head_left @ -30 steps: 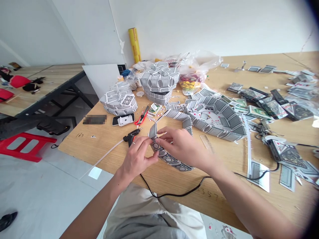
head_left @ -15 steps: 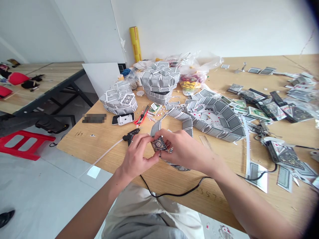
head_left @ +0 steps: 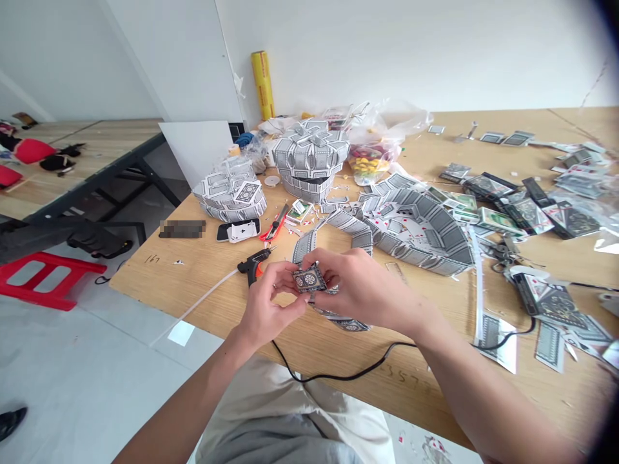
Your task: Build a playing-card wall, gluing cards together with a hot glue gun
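Both my left hand (head_left: 271, 299) and my right hand (head_left: 365, 287) pinch a folded playing card (head_left: 309, 279) with a dark patterned back, held above the table. Its left edge sits at my left fingertips; the right thumb and fingers grip its other side. Behind and below my hands, a curved strip of joined folded cards (head_left: 345, 222) stands on the table, partly hidden by my right hand. A black hot glue gun (head_left: 251, 264) with a glue stick (head_left: 198, 301) in its rear lies just left of my left hand.
Card-built containers (head_left: 311, 151) stand at the back. A large ring of folded cards (head_left: 425, 251) holds loose cards. A red-handled cutter (head_left: 275, 224), a phone (head_left: 223, 232) and scissors (head_left: 507, 252) lie around. A black cable (head_left: 338, 379) runs along the front edge.
The folded card has turned so its patterned face shows more fully toward me. My left fingers have shifted slightly, while both hands keep hold of it.
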`<state>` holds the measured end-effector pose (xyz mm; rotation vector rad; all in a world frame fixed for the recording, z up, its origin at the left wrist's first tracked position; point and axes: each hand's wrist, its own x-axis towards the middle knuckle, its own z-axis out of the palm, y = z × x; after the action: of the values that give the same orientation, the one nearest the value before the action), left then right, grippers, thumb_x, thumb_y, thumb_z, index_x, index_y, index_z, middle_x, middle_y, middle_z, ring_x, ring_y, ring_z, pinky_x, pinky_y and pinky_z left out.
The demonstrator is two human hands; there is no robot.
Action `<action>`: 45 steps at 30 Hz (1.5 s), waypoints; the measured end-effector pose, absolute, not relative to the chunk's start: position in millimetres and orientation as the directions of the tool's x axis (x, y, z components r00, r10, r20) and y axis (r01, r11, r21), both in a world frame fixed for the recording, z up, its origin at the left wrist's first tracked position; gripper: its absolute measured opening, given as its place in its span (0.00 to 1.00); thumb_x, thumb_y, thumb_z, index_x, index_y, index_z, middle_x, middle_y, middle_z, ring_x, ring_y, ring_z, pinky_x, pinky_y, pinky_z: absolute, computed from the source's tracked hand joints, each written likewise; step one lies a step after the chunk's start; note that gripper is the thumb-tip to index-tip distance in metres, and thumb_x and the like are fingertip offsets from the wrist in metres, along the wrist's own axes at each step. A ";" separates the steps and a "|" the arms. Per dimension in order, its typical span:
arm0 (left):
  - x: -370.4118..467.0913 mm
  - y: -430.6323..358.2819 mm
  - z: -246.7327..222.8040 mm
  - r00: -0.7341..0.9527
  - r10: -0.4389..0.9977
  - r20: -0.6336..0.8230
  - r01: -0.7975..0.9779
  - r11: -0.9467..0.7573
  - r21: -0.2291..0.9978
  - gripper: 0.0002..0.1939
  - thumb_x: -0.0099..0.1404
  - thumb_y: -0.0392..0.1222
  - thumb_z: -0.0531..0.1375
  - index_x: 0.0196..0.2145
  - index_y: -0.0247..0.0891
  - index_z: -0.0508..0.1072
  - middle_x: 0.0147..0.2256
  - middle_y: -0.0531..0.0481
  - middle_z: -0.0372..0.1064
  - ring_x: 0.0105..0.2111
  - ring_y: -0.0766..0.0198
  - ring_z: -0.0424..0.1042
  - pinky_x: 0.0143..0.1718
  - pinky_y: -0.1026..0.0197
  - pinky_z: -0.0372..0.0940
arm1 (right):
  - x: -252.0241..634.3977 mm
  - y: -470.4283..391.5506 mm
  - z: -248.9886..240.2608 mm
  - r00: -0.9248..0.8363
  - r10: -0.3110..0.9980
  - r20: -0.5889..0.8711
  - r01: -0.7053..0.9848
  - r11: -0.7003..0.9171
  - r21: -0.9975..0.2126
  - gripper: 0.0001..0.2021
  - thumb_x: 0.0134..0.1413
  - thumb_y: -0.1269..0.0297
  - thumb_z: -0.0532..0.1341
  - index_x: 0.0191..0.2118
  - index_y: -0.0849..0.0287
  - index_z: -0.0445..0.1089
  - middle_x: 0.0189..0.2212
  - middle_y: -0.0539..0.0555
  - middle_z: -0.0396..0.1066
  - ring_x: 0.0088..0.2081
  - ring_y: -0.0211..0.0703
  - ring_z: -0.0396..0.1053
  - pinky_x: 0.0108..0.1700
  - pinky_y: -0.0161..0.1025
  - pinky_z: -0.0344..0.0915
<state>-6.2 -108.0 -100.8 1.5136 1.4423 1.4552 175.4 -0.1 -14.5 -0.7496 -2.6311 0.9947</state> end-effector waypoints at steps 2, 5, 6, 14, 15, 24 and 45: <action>-6.4 -107.0 -102.7 -0.193 0.932 0.308 0.308 -0.240 0.921 0.23 0.63 0.36 0.69 0.54 0.41 0.69 0.39 0.49 0.79 0.37 0.62 0.81 0.42 0.59 0.81 | 175.4 -0.4 -14.0 -0.841 0.539 0.037 0.381 0.640 -0.667 0.14 0.55 0.68 0.70 0.48 0.55 0.75 0.27 0.48 0.76 0.27 0.39 0.69 0.32 0.35 0.57; -6.7 -106.1 -106.0 -0.206 0.919 0.337 0.329 -0.259 0.908 0.23 0.62 0.35 0.70 0.53 0.40 0.70 0.38 0.49 0.79 0.36 0.63 0.81 0.41 0.60 0.80 | 175.6 -0.8 -13.2 -0.837 0.546 0.043 0.383 0.640 -0.666 0.15 0.55 0.68 0.71 0.48 0.56 0.75 0.27 0.48 0.75 0.27 0.39 0.70 0.32 0.35 0.57; -6.7 -106.0 -107.0 -0.210 0.915 0.345 0.336 -0.264 0.904 0.23 0.62 0.35 0.70 0.53 0.40 0.71 0.38 0.49 0.79 0.35 0.63 0.81 0.41 0.60 0.79 | 175.8 -0.8 -12.7 -0.836 0.548 0.045 0.384 0.641 -0.665 0.15 0.55 0.68 0.71 0.48 0.56 0.75 0.26 0.47 0.75 0.27 0.39 0.70 0.31 0.35 0.57; -6.1 -107.9 -111.3 -0.243 0.907 0.344 0.275 -0.275 0.921 0.23 0.62 0.35 0.72 0.53 0.41 0.72 0.40 0.50 0.80 0.36 0.65 0.80 0.42 0.63 0.76 | 176.4 -0.7 -10.1 -0.838 0.541 0.072 0.369 0.660 -0.655 0.14 0.54 0.70 0.71 0.47 0.56 0.75 0.25 0.46 0.74 0.26 0.37 0.69 0.31 0.34 0.58; -5.9 -108.1 -111.3 -0.245 0.908 0.339 0.252 -0.278 0.927 0.23 0.63 0.35 0.72 0.53 0.41 0.73 0.40 0.50 0.79 0.36 0.65 0.80 0.43 0.63 0.76 | 176.5 -0.8 -10.4 -0.837 0.541 0.077 0.367 0.660 -0.655 0.14 0.54 0.70 0.71 0.47 0.56 0.75 0.25 0.45 0.74 0.26 0.37 0.69 0.31 0.34 0.58; -0.7 -107.0 -103.9 -0.259 0.936 0.238 -0.029 -0.254 0.967 0.24 0.61 0.40 0.75 0.52 0.43 0.72 0.39 0.51 0.75 0.38 0.65 0.76 0.44 0.62 0.74 | 178.7 -1.0 -11.2 -0.830 0.552 0.079 0.342 0.615 -0.710 0.16 0.52 0.70 0.72 0.48 0.56 0.75 0.27 0.45 0.76 0.26 0.36 0.70 0.31 0.34 0.61; -6.7 -104.4 -106.6 -0.269 0.951 0.151 -0.133 -0.192 0.972 0.25 0.60 0.40 0.76 0.53 0.42 0.75 0.40 0.48 0.78 0.39 0.63 0.76 0.45 0.61 0.73 | 178.0 -4.9 -12.8 -0.818 0.569 0.084 0.362 0.624 -0.692 0.20 0.53 0.71 0.66 0.53 0.57 0.72 0.29 0.48 0.78 0.29 0.40 0.73 0.33 0.35 0.62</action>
<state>-6.7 -104.4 -106.6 1.0798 1.1868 1.6022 178.0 -4.9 -12.8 -0.7529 -2.5542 0.9936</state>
